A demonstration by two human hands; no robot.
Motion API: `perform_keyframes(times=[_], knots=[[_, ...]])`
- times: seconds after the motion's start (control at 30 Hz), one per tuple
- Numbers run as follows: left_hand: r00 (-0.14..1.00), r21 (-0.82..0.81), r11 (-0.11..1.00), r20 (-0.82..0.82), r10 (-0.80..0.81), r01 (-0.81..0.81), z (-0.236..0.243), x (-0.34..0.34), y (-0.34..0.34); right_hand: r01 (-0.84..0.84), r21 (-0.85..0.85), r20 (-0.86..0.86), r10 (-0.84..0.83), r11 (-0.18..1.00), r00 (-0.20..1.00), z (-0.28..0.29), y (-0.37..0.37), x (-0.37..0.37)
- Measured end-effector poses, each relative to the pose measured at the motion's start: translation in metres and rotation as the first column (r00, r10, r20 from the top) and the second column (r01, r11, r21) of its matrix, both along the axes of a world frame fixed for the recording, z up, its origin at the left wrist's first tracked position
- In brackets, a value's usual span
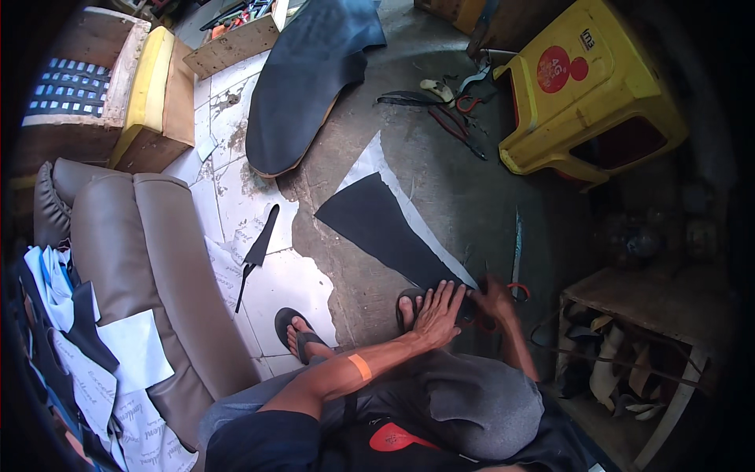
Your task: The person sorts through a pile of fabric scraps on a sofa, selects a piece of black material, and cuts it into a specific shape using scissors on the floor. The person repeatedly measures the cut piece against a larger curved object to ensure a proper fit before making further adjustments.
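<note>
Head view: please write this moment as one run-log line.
left hand: flat on black sheet | right hand: on red-handled scissors, at sheet edge

The person wears a dark navy short-sleeved top, its sleeve ending above the elbow, so both forearms are bare. An orange plaster strip is stuck across the left forearm. Grey shorts cover the thighs, the cloth creased over the right knee; a darker garment lies bunched at the lap, with a red leaf-shaped mark on it. On the feet are black flip-flops with thin thong straps between the toes. The left hand and right hand are ungloved, with no rings or watch to be seen.
</note>
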State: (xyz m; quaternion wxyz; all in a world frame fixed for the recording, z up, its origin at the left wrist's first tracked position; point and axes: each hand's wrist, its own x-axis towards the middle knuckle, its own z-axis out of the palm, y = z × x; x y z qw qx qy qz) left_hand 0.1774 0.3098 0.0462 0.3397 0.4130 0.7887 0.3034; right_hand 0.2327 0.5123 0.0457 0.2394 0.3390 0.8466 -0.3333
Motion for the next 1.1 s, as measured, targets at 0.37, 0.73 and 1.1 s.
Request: perform_keyframes(times=[0.37,0.73,1.1], knots=[[0.997,-0.020,1.000,-0.081,0.014,-0.016,-0.020,0.019,-0.015,-0.223,0.253,-0.092,0.253,0.941,0.963,0.004,-0.005,0.003],[0.980,0.149,0.969,0.010,0.197,-0.196,0.005,0.009,-0.014,0.202,-0.751,-0.084,-0.395,0.629,0.915,0.054,-0.009,-0.035],[0.965,0.652,0.717,0.232,0.121,-0.247,0.242,-0.150,0.012,-0.584,-0.504,-0.798,-0.086,0.636,0.596,0.190,0.028,-0.142]])
